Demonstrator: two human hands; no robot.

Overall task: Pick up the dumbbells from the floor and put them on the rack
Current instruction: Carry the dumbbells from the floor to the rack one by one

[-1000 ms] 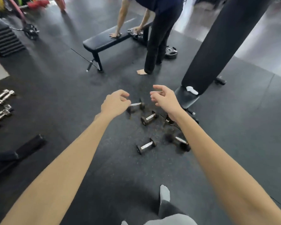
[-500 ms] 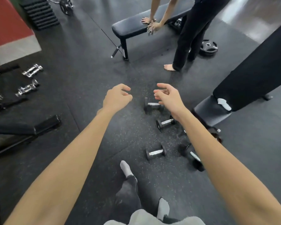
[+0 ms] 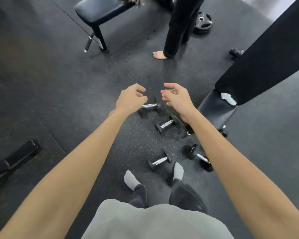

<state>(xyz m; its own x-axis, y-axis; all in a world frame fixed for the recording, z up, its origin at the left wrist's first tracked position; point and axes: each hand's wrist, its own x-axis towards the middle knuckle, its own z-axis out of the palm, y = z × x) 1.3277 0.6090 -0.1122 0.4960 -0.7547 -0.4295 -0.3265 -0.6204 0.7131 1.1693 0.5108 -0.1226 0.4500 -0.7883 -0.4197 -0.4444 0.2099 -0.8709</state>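
Nearest: grey-socked feet [image 3: 178, 171] on the black rubber floor [image 3: 59, 94]. Just beyond the right foot, near dumbbell [image 3: 159, 161] lies flat, long axis running near-left to far-right. To its right, second dumbbell [image 3: 199, 156] lies with axis near-right to far-left, partly hidden under the right forearm. Farther out, third dumbbell [image 3: 166, 125], axis near-left to far-right. Farthest, fourth dumbbell [image 3: 149, 106], axis roughly left-right, left end hidden behind the left hand [image 3: 130, 99]. Left hand: fingers loosely curled, holding nothing, above the floor. Right hand [image 3: 177, 97]: fingers relaxed and slightly apart, holding nothing. Right: incline bench [image 3: 216, 109]. Far: flat bench [image 3: 100, 10], a barefoot person [image 3: 178, 28], weight plate [image 3: 203, 22].
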